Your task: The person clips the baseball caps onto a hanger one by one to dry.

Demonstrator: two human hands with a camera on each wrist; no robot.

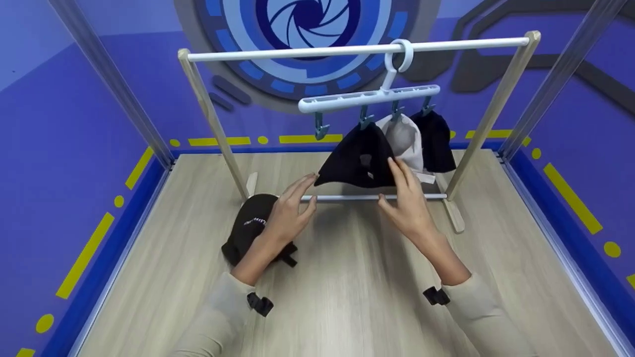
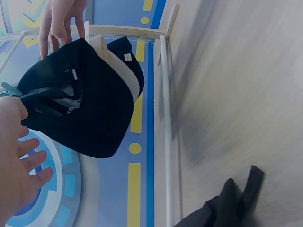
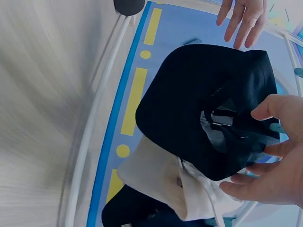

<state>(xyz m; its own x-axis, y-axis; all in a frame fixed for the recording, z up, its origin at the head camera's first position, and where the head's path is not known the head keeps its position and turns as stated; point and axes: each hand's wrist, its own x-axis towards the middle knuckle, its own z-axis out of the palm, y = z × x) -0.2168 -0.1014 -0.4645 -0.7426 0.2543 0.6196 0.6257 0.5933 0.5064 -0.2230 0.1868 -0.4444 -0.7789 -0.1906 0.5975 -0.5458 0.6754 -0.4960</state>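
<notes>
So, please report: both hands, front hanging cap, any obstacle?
Left fingers open beside black cap. Right fingers at its right side. Cap clipped to hanger. White cap hangs close by.

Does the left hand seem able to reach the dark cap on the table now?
Probably yes: the left hand seems to hold nothing, and the dark cap lies close by, with no object between.

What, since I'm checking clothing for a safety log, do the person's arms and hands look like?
The left sleeve and right sleeve are long and pale beige. A small, blocky black device sits at the cuff end of each. The left hand and right hand are gloveless; no cables show.
</notes>
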